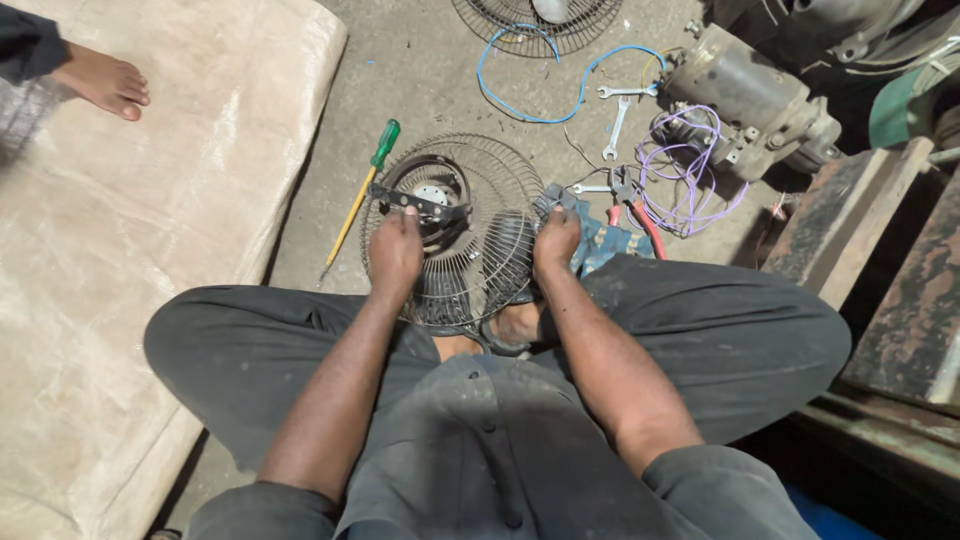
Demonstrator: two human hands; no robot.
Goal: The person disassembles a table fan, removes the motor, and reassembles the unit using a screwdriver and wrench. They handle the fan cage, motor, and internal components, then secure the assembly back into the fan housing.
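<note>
While left hand [395, 252] clamps a dark metal bracket [418, 203] against the wire fan guard [470, 245] to steady it, right hand [556, 240] grips the guard's rim, screwdriver [360, 195] nearby.

— What is being handled there?
— A round wire fan guard [455, 235], dark metal with thin ribs fanning out from a central ring. It lies on the concrete floor, its near edge resting against the crossed legs.
— Anything at the centre?
— A dark flat bracket [418, 203] lies across the ring.
</note>
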